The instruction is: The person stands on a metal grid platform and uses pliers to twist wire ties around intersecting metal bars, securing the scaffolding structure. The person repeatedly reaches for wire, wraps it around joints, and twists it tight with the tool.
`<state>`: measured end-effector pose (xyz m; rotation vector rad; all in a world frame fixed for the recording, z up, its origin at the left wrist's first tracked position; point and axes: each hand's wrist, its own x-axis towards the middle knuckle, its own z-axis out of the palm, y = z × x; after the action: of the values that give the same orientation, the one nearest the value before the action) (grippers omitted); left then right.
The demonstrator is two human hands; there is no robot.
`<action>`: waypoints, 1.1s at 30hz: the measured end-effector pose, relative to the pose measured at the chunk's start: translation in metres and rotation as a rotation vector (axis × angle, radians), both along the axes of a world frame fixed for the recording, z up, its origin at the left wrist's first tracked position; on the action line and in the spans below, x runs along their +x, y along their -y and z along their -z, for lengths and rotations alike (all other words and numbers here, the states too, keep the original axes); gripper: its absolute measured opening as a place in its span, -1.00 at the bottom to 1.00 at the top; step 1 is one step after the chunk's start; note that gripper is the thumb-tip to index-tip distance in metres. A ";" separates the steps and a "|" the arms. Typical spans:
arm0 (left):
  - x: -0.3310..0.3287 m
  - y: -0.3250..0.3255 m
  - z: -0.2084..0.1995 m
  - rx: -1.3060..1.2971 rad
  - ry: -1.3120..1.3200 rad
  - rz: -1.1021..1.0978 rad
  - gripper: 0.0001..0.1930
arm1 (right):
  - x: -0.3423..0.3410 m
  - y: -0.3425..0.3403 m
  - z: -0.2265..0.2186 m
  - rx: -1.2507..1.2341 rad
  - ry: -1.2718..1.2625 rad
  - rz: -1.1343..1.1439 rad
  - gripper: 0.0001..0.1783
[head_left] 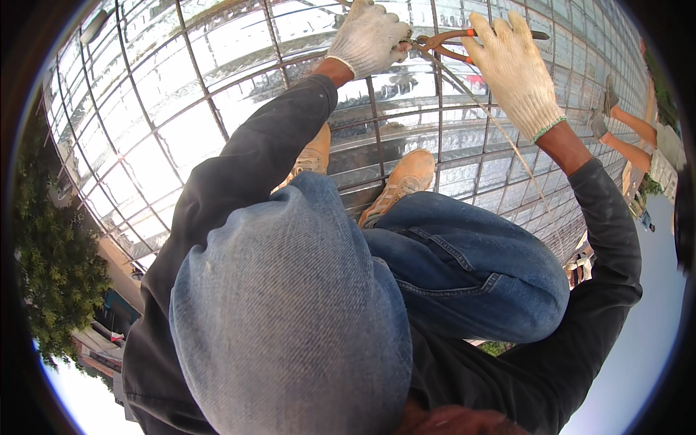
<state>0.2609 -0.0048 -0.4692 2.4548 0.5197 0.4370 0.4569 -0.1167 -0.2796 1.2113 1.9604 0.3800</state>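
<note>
Far left: noted green leafy trees (pixel 51 246) beyond the work. Then, across most of the upper view, a square grid of thin dark steel bars (pixel 208 97) over shiny silver sheeting (pixel 165 61), glaring white in places.

Left hand (pixel 371 40), in an off-white knitted glove: fingers curled in, tips just at the pincer head. Cannot tell what, if anything, is pinched there – too small. Below, planted on the grid: a pair of tan lace-up shoes (pixel 407 180), under faded blue denim jeans (pixel 290 290) bent in a squat.

Right of the left fingertips: rust-brown metal pincers with orange-sleeved handles (pixel 435 43), just above the bars, jaws toward the left hand, handles splayed. Right hand (pixel 513 72), in a cream knitted glove with a green-edged cuff: grasping those handles; firmness of squeeze not readable. From near the pincer head, slanting down rightward over the grid: a long thin tan rod or wire (pixel 507 140).

Far right: bare lower legs and grey shoes (pixel 600 125) of another person.

Step in hand, as judged: working the pincers beside the left fingertips, likely on wire at the bars. Next move, as judged: calls for steady left fingers and controlled handle pressure. Containers – none made out.
</note>
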 end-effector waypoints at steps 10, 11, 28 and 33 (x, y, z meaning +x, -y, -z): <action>0.002 -0.001 -0.004 0.061 -0.102 0.012 -0.79 | -0.013 -0.020 -0.010 -0.061 -0.244 0.068 -0.69; 0.002 -0.001 -0.004 0.059 -0.112 0.018 -0.78 | -0.014 -0.022 -0.010 -0.058 -0.241 0.059 -0.70; 0.000 -0.001 -0.003 0.031 -0.095 0.027 -0.86 | 0.016 -0.071 0.006 -0.621 -0.395 0.709 -0.73; 0.004 -0.002 -0.009 0.033 -0.078 0.054 -0.86 | 0.010 -0.111 -0.034 -0.937 -0.427 1.162 -0.65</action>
<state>0.2649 -0.0024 -0.4604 2.5198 0.4804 0.3313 0.4673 -0.0052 -0.2451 1.5307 1.1066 -1.3018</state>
